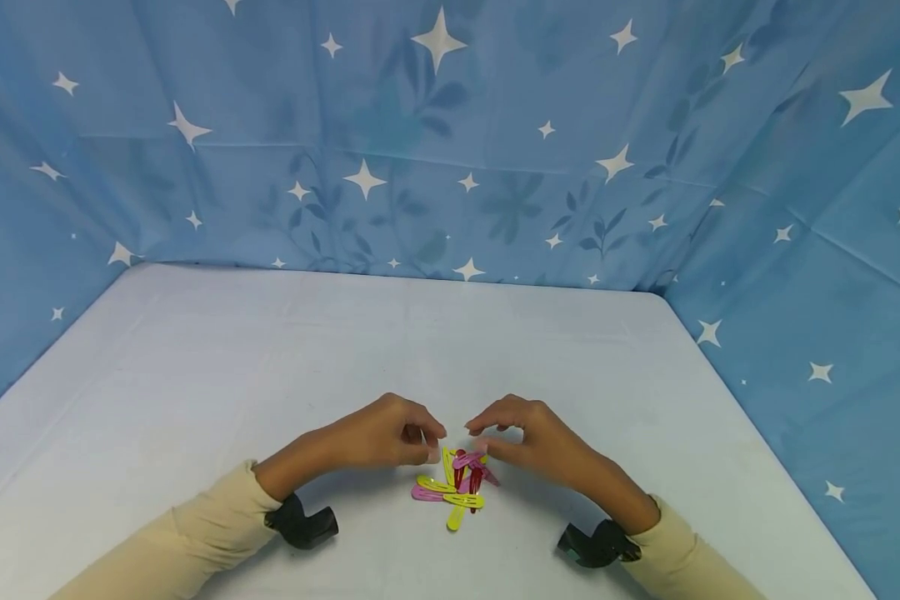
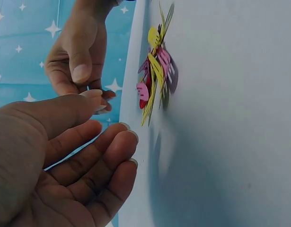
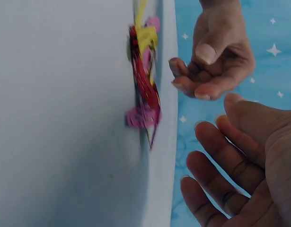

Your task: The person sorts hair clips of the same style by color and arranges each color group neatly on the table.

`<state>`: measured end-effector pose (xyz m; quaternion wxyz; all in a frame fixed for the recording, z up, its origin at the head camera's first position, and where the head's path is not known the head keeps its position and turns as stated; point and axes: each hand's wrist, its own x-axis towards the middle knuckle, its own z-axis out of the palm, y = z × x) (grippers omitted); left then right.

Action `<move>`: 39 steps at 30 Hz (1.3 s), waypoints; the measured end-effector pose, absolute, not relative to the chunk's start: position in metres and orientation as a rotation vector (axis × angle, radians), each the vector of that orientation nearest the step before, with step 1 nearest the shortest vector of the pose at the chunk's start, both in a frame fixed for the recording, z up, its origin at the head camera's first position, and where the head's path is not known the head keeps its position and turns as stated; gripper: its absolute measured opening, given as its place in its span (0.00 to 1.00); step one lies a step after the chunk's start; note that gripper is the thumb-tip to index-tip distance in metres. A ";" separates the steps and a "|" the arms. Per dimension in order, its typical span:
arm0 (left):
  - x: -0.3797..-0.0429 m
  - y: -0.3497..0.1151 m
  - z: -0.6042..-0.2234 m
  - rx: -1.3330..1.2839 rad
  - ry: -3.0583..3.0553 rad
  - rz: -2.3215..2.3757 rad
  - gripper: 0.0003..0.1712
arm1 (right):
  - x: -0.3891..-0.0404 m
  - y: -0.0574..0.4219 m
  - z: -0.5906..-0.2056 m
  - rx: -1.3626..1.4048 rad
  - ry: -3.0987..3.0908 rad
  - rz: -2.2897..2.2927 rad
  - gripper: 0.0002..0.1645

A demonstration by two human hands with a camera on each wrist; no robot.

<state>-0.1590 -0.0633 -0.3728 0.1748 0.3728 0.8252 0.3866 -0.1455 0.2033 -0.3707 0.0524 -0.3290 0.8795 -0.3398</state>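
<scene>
A small pile of snap hair clips lies on the white table between the two hands, with yellow clips (image 1: 463,500), pink clips (image 1: 426,493) and red clips (image 1: 475,481) overlapping. My left hand (image 1: 386,432) hovers at the pile's left, fingers loosely bent and holding nothing. On the other side, my right hand (image 1: 536,435) is held close over the pile's upper right edge, its fingers also loosely bent around nothing. Both wrist views show a gap between the fingers and the clips. There, a yellow clip (image 2: 157,71) and a red clip (image 3: 146,87) stand out in the heap.
The white table (image 1: 270,350) stretches out behind and to both sides of the hands. A blue curtain with white stars (image 1: 420,108) borders its back and sides. Black wrist-worn devices (image 1: 300,523) sit at both cuffs, close to the tabletop.
</scene>
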 end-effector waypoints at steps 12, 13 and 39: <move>-0.151 -0.057 -0.385 1.025 2.238 1.119 0.13 | -0.134 0.193 -0.383 -1.149 2.499 -0.993 0.16; -0.150 -0.056 -0.385 1.029 2.243 1.113 0.12 | -0.133 0.193 -0.383 -1.141 2.500 -0.981 0.16; -0.148 -0.051 -0.388 1.177 2.281 0.994 0.08 | -0.126 0.185 -0.384 -1.058 2.568 -0.760 0.14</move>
